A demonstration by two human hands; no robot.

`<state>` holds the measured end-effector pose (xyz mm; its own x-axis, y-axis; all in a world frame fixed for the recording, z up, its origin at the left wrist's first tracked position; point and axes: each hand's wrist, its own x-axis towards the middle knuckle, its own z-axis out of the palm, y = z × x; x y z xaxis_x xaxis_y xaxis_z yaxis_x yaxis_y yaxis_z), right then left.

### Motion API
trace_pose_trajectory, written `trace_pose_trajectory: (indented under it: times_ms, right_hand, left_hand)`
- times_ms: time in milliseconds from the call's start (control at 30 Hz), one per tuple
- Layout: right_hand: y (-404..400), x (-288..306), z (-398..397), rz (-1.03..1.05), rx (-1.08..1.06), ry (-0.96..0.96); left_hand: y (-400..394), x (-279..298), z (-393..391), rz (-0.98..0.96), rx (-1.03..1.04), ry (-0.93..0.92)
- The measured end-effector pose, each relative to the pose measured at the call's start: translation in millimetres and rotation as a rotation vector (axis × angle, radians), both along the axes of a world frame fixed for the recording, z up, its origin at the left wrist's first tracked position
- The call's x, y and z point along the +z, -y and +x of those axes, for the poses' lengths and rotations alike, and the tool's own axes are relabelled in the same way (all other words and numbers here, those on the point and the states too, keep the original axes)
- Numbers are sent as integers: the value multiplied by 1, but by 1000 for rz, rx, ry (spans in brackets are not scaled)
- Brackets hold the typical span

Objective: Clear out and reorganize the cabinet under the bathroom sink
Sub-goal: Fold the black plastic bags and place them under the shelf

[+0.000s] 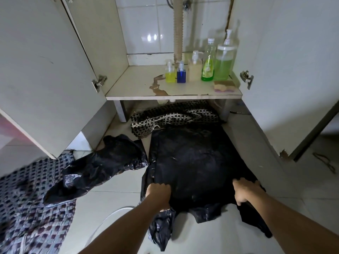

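1. Black bag (192, 162) is lying flat on the floor before the cabinet (174, 92), stretching away from both hands.
2. Left hand (159, 196) is gripping its near-left edge, fingers curled.
3. Right hand (244, 192) is clutching the near-right edge.

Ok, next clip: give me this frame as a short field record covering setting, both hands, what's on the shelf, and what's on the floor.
setting: open cabinet under a sink, doors swung wide
left hand: grips the near edge of the black plastic bag
right hand: grips the same bag's near edge
bag state: spread flat on the tiled floor
shelf: five bottles grouped at right, sponge in front of them
floor, left: second black bag, crumpled, partly over a checked cloth
floor, under shelf: woven mat, bunched
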<state>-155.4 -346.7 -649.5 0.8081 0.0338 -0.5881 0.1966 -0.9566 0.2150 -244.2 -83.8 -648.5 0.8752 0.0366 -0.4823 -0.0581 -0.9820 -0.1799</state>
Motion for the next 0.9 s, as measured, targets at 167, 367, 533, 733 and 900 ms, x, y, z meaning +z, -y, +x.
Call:
trace_pose_trajectory:
  times_ms: [167, 367, 533, 733, 900]
  right_hand:
    - [-20, 12, 6, -22, -15, -159]
    - [-119, 77, 42, 483, -10, 11]
    - [-233, 129, 32, 805, 116, 30]
    - [-313, 107, 3, 750, 262, -109]
    - [-346, 60, -15, 629, 242, -192]
  left_hand:
    - [-9, 19, 5, -219, 300, -373]
    - [-70, 125, 67, -375, 434, -231]
    - [-134, 203, 74, -407, 427, 82]
    - [-206, 161, 20, -266, 502, -119]
    - [-260, 135, -12, -120, 616, -209]
